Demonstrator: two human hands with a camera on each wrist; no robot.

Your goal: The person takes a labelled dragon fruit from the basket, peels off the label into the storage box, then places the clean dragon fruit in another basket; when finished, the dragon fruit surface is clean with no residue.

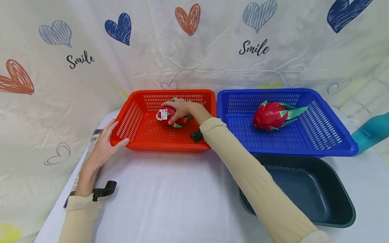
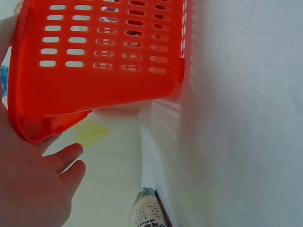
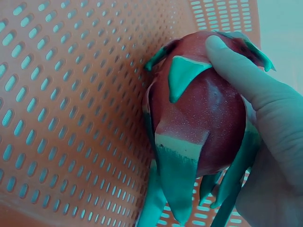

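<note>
In the red basket (image 1: 165,145), my right hand (image 1: 181,108) grips a dragon fruit (image 3: 208,118) from above, thumb on one side. The fruit is pink-red with green-tipped scales and carries a white label (image 1: 163,114); close up in the right wrist view it lies against the perforated basket. My left hand (image 1: 103,145) rests at the basket's left front corner, thumb along the front and fingers spread beside the left rim. A second dragon fruit (image 1: 270,116) lies in the blue basket (image 1: 243,143), its green leaves pointing right.
A dark green tub (image 1: 307,189) stands in front of the blue basket, partly hidden by my right sleeve. At the right edge is a teal bottle (image 1: 372,131). A long printed item (image 1: 88,157) lies under my left wrist. A heart-patterned sheet (image 1: 206,44) hangs behind the white-covered table (image 1: 170,195).
</note>
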